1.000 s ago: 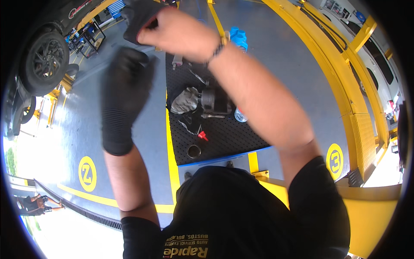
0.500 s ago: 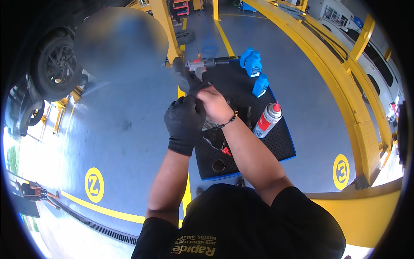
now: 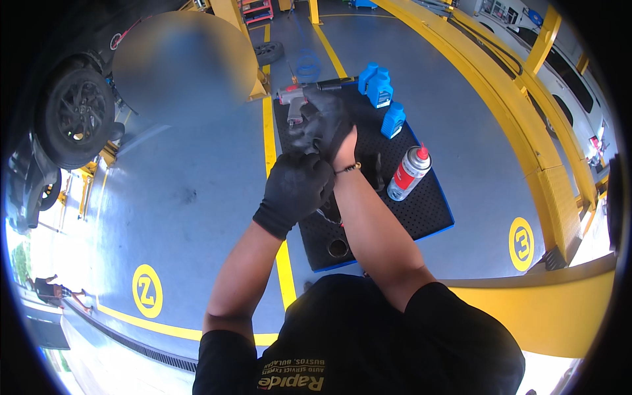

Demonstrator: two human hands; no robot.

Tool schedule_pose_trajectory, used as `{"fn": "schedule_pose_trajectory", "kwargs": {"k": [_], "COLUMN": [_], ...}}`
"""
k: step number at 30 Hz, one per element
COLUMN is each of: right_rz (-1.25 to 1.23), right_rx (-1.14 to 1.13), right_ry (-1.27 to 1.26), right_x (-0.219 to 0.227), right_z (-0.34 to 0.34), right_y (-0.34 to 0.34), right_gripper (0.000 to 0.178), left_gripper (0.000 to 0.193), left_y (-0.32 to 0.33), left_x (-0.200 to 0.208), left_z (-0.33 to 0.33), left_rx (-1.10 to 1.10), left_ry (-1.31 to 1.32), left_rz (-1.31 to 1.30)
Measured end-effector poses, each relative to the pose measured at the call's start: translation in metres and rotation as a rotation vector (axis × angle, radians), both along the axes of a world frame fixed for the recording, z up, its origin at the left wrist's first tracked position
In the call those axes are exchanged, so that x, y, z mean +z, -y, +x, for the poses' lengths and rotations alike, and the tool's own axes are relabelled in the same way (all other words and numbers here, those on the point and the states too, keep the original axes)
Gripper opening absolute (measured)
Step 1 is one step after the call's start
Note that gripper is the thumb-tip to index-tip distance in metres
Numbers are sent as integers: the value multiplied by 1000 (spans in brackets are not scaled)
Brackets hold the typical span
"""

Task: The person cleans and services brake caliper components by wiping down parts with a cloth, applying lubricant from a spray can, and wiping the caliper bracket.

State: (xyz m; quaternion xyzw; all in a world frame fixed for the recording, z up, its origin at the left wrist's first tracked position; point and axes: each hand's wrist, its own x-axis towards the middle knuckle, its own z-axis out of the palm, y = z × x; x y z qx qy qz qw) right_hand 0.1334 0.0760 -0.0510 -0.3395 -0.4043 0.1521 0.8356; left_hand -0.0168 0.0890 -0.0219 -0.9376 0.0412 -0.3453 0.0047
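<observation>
Meeting out front — left hand (image 3: pixel 296 187) clenched on right glove (image 3: pixel 330 110), blurred right hand (image 3: pixel 334 131) loosely spread.

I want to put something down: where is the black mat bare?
The mat's near right corner, between aerosol can, right forearm and blue edging. A narrower patch lies between the right hand and the three blue bottles. The left side is crowded: impact wrench, left hand, small round part.

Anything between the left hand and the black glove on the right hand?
Nothing visible: the left hand appears closed against the black glove on the right hand. The beaded bracelet sits at the right wrist, outside that line.
</observation>
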Motion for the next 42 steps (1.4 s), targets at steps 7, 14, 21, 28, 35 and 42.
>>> {"fn": "schedule_pose_trajectory", "kwargs": {"k": [7,14,21,28,35,42], "right_rz": [176,-121,240,526,173,-252], "right_rx": [631,-286,318,581,-270,-802], "right_ry": [-357,194,-360,-407,-203,111], "right_x": [49,45,98,78,63,-17], "right_z": [-32,-18,-73,-69,-62,43], "right_y": [37,47,78,99,143,231], "right_gripper": [31,13,38,67,76,77], "left_gripper": [15,11,10,11,11,25], "left_y": [19,25,48,56,89,38], "left_x": [15,28,-2,1,-14,-94], "left_z": [-23,-30,-32,-38,-39,38], "left_rx": [-156,-238,-310,-506,-549,-303], "left_ry": [-81,-157,-22,-31,-156,-290], "left_rz": [-48,91,40,-20,-296,-397]}}
